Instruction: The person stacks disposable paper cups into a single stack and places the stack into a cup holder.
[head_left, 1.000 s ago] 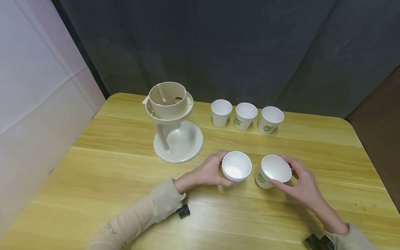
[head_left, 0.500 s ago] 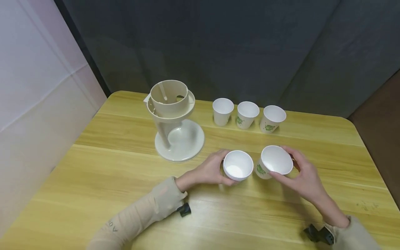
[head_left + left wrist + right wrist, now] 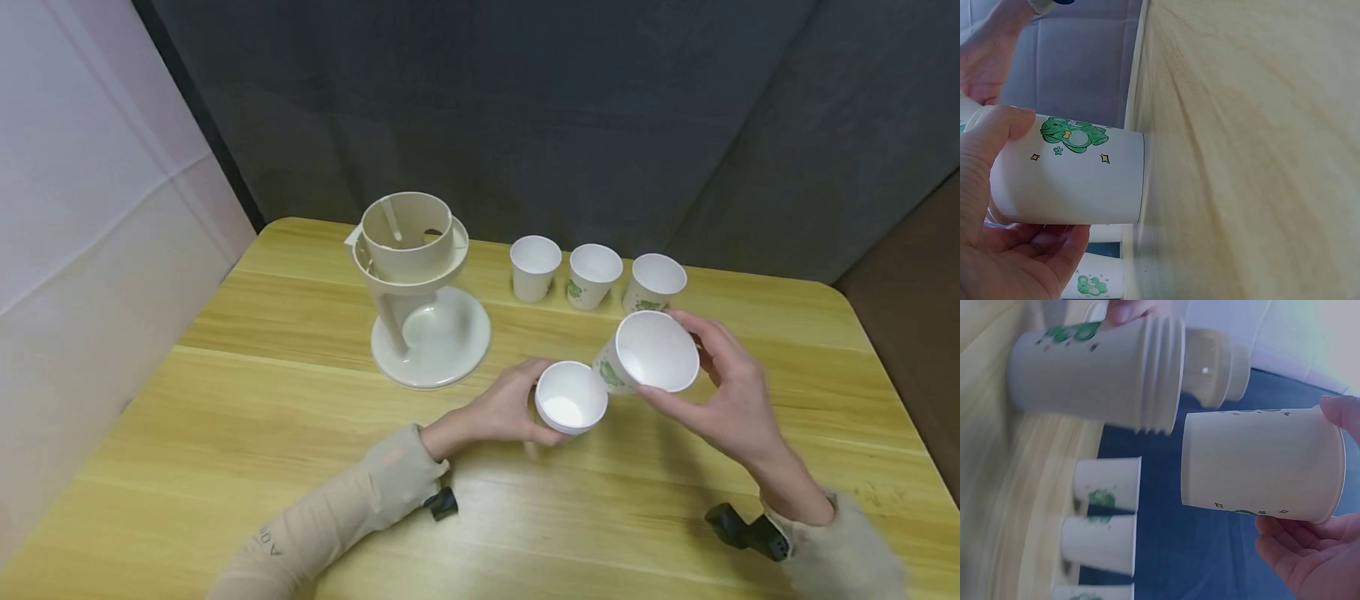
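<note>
My left hand [image 3: 510,407] grips a nested stack of white paper cups [image 3: 572,400], its fingers and thumb round the side. A green cartoon print shows on that stack in the left wrist view, where it stands upright on the table; several rims overlap in the right wrist view. With thumb and fingers, my right hand [image 3: 731,396] holds a single paper cup [image 3: 1260,464] near its rim. This cup is off the table, tilted, its base close to the stack's rim on the right. Its white inside faces the head camera.
Three paper cups stand in a row at the back: a left one [image 3: 532,279], a middle one [image 3: 591,283] and a right one [image 3: 655,279]. A cream plastic stand [image 3: 438,342] with a round base and ring-shaped top is at the back left. A dark curtain [image 3: 480,108] hangs behind.
My right hand has lifted its paper cup off the table, moving it up and then left toward the stack. My left hand and the stack have stayed nearly still.
</note>
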The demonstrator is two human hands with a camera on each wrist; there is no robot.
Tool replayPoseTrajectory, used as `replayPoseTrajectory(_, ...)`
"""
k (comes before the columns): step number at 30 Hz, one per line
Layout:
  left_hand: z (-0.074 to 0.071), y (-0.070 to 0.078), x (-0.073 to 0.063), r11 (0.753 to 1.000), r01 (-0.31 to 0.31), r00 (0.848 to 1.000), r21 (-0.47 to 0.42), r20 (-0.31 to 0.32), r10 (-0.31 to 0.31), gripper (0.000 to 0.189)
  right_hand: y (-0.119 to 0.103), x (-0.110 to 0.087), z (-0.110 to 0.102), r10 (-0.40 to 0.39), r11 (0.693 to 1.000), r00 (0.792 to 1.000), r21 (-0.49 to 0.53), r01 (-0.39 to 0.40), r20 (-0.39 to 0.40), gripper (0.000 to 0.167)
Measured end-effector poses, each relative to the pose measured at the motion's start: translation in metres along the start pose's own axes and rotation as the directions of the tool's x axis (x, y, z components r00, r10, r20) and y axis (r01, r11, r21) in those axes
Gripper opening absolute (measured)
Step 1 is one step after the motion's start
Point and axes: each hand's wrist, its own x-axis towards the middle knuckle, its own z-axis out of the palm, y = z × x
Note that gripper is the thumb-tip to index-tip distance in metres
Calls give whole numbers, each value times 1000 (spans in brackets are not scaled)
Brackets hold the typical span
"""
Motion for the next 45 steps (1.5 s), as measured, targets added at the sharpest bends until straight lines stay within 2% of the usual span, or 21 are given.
replayPoseTrajectory(7, 0, -1, -1, 1000, -12, 1000, 8, -8, 12, 77, -6, 5, 20, -52, 989, 996, 142, 42, 69, 83)
replayPoseTrajectory(14, 0, -2, -2, 1000, -21, 1000, 22, -6, 21, 77, -7, 6, 34, -87, 978, 994, 197, 72, 69, 82)
replayPoseTrajectory(20, 1, -4, -2, 999, -35, 999, 31, -14, 35, 76, -2, 3, 43, -65, 974, 990, 223, 37, 122, 76)
replayPoseTrajectory(24, 1, -4, -2, 998, -50, 999, 28, -16, 50, 77, 7, -3, 53, -38, 977, 988, 212, 5, 152, 74)
replayPoseTrajectory(31, 1, -1, -2, 999, -39, 999, 31, -21, 39, 77, 21, -15, 65, -47, 996, 981, 86, 32, 189, 74)
replayPoseTrajectory(38, 1, -1, -1, 999, -21, 1000, 25, -18, 21, 75, 26, -19, 69, -38, 997, 977, 78, 22, 209, 75)
replayPoseTrajectory(45, 1, 0, 0, 999, -24, 1000, 30, -18, 25, 75, 26, -21, 69, 4, 997, 972, 78, -22, 234, 72)
